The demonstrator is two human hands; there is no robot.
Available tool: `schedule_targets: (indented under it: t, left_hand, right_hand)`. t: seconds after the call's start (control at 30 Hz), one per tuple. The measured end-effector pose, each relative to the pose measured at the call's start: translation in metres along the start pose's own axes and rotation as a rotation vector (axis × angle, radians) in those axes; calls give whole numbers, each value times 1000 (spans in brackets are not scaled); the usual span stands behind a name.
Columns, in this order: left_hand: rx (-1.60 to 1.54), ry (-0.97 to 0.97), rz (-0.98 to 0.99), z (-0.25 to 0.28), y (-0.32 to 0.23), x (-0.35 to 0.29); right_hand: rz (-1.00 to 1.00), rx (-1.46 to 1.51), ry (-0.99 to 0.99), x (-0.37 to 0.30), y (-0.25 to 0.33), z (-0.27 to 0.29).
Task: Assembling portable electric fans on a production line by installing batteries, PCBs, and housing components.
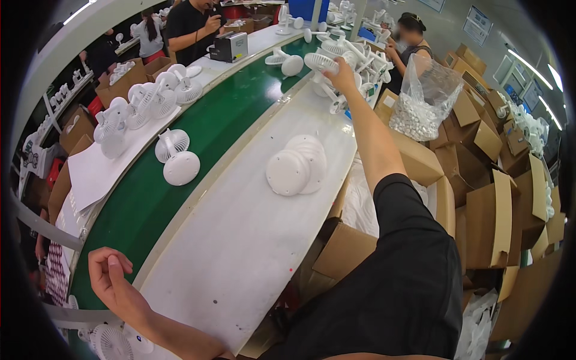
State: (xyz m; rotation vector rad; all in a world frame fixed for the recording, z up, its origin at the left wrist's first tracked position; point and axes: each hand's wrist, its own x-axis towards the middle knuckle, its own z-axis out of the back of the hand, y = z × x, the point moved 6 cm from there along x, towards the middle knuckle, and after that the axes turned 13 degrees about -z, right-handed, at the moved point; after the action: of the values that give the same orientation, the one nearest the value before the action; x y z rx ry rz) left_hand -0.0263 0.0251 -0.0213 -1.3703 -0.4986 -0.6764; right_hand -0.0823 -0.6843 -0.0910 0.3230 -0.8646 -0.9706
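My right hand (344, 77) reaches to the far end of the white worktop (198, 282) and grips a small white fan (320, 62) by its round caged head. Around it a pile of white fans and fan parts (373, 65) crowds the worktop. My left hand (113, 282) hovers over the near end of the green conveyor belt (129, 219), its fingers loosely curled in with nothing visible in them. Between my hands, a few white round fan bases (289, 172) lie overlapping on the worktop.
White fans (172, 145) lie on the belt, and several more stand on the left ledge (144, 105). Open cardboard boxes (486, 222) and a clear bag of white parts (423, 108) fill the right side. Other people (195, 30) stand beyond the line.
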Motion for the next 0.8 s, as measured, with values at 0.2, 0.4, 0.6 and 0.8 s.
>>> schedule_targets:
  t: [0.2,0.4,0.6,0.8]
  left_hand:
    - [16,-25,-13,21,6,28]
    - [-50,27,28,10,0,35]
    - [-131,171,55,-23,14,48]
    - [-135,259,-242,-112,2,57]
  right_hand:
    - [125,69,34,51,23,-2]
    - [150,438,39,51,125,115]
    - [-13,1067,375,-5,214,92]
    - [-583,1688,1218,-144,286,-7]
